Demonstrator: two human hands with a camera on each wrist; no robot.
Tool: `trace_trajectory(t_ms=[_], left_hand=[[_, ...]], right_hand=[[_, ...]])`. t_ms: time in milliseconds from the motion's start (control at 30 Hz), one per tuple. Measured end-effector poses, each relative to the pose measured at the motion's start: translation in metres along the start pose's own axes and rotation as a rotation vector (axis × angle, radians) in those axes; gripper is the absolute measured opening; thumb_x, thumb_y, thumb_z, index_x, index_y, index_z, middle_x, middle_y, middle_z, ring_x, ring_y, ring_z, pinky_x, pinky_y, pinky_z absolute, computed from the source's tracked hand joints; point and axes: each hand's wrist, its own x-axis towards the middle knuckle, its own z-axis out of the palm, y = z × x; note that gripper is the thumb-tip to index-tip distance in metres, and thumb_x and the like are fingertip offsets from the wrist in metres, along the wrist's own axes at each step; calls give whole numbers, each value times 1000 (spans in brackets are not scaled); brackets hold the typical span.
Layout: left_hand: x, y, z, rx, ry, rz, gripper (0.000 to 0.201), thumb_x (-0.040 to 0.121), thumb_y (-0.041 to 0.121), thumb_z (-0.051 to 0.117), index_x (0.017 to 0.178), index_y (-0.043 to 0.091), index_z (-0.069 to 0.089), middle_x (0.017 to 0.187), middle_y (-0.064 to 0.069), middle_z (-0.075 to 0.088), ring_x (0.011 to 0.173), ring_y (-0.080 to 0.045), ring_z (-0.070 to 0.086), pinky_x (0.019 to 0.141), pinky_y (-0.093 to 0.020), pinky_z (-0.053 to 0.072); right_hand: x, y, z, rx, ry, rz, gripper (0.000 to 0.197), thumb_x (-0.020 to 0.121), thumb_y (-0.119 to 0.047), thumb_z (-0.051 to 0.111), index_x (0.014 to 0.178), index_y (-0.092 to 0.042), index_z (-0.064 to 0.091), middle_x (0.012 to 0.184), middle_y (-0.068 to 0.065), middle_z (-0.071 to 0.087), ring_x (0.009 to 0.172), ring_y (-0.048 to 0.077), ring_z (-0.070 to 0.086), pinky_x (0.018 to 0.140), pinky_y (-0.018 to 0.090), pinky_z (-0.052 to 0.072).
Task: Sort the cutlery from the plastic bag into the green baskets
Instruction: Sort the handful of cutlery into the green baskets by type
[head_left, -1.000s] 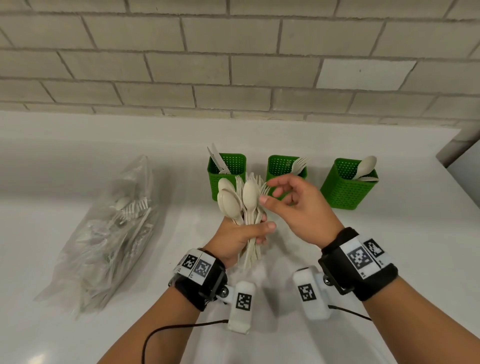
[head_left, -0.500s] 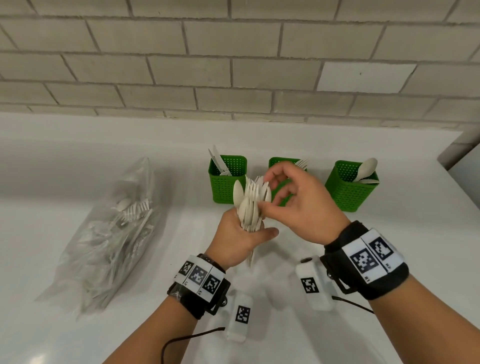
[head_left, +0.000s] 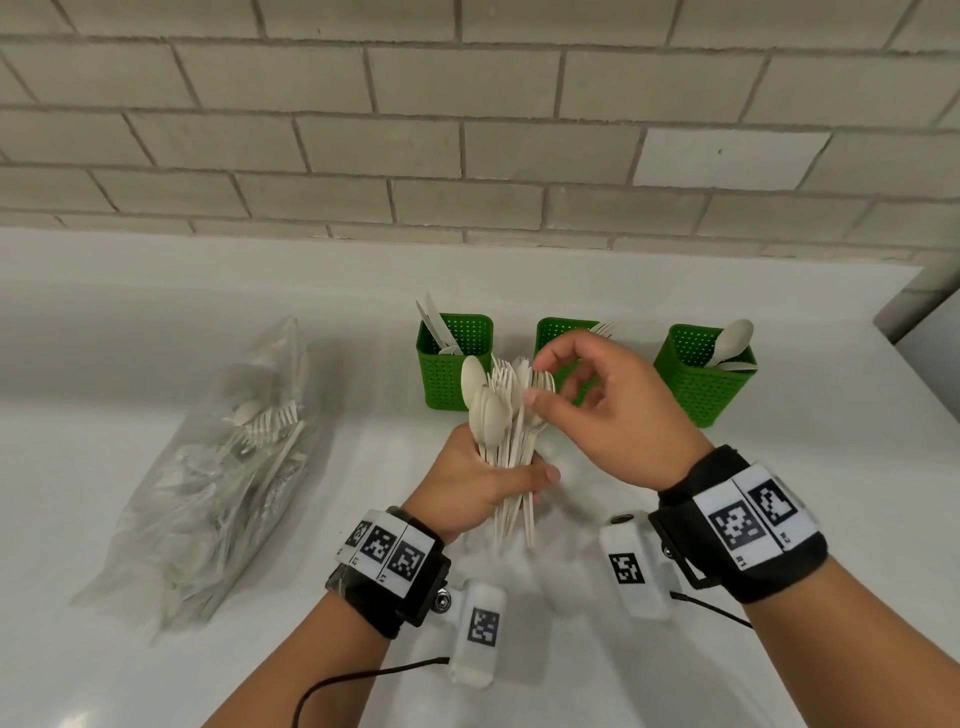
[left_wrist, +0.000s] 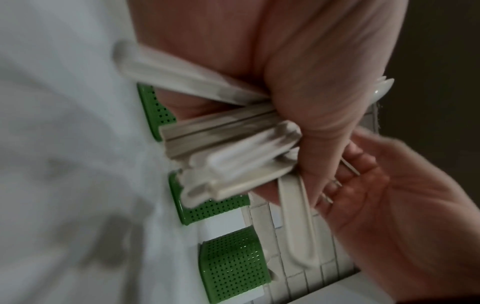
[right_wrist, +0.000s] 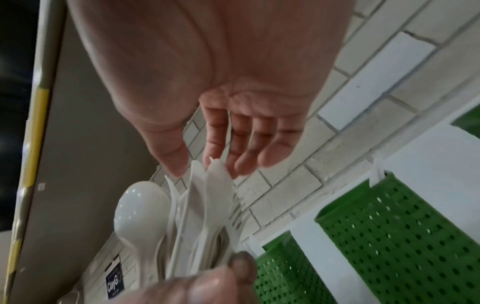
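Since a second ago, the right hand has lifted slightly, thumb and forefinger now pinching a fork at the right edge of the cutlery bundle. Gripped upright in the left hand's curled fingers, the bundle sits just before three green baskets. Further left, the plastic bag lies on the white counter, still holding cutlery.

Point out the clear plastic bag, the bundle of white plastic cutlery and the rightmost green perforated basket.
clear plastic bag (head_left: 208, 467), head view, middle of its crumpled side
bundle of white plastic cutlery (head_left: 493, 410), head view, a spoon bowl
rightmost green perforated basket (head_left: 696, 395), head view, front wall
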Motion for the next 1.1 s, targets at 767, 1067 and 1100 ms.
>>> trace_trajectory(t_ms=[767,1067,1100], left_hand=[[-1,-8,-1,-36,57,-74,13,85,3,73,92,3,62,75,-11,64,63,-22,67,60,-29,53],[2,-5,1,-66,76,-50,16,82,-3,73,94,2,66,79,-11,70,72,-31,70,67,-40,59],[2,-5,1,-79,79,-48,15,82,-4,73,93,2,66,79,-9,69,76,-34,70,70,-42,59]], right_hand=[[22,-19,-22,1062,559,241,20,103,-9,39,92,-16,54,65,5,58,54,21,58,54,31,53],[9,-10,1,-34,38,116,15,84,-33,73,81,-19,76,72,-1,72,67,14,67,66,34,54],[11,-9,3,-46,53,103,14,85,-31,73,80,-18,76,71,-2,72,66,13,67,65,33,53]])
